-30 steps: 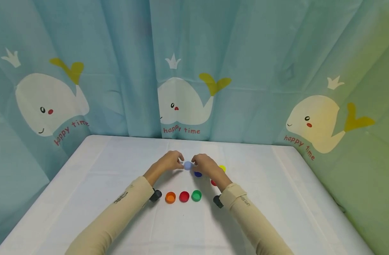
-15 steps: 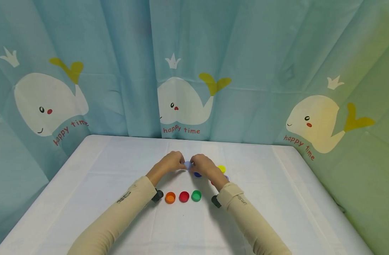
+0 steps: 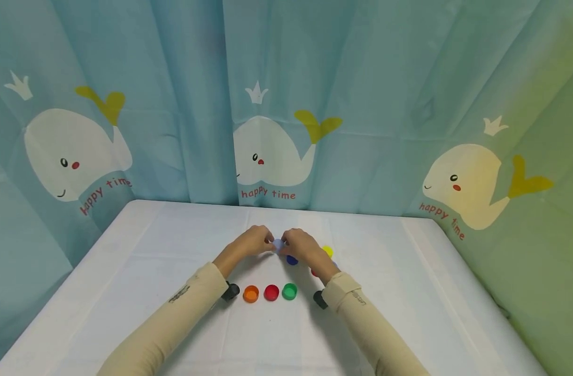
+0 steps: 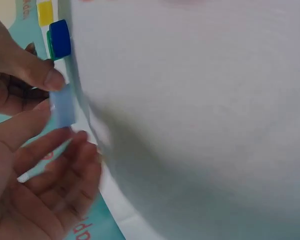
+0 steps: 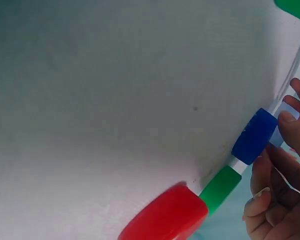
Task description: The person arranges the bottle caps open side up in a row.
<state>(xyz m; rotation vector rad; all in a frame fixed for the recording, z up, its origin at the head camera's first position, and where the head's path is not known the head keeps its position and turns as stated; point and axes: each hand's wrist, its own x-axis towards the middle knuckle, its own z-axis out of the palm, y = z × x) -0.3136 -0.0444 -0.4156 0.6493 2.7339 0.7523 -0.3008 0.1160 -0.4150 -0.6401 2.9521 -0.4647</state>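
In the head view, my left hand (image 3: 254, 241) and right hand (image 3: 302, 246) meet over the far middle of the table at a light blue plastic bottle cap (image 3: 278, 245). In the left wrist view, the left thumb and index finger are at the sides of this light blue cap (image 4: 63, 106), and the right thumb is on its upper edge. My right hand pinches it between thumb and fingers in the right wrist view, where a dark blue cap (image 5: 255, 136) partly covers it. That dark blue cap (image 3: 292, 259) sits just in front of the right hand.
An orange cap (image 3: 251, 294), a red cap (image 3: 271, 292) and a green cap (image 3: 289, 291) form a row nearer me. A yellow cap (image 3: 327, 251) and another red cap (image 3: 315, 272) lie by the right wrist, partly hidden. A curtain hangs behind the table.
Both hands have closed in on the light blue cap from its two sides, and their fingers now grip it. The row of caps in front has stayed put.
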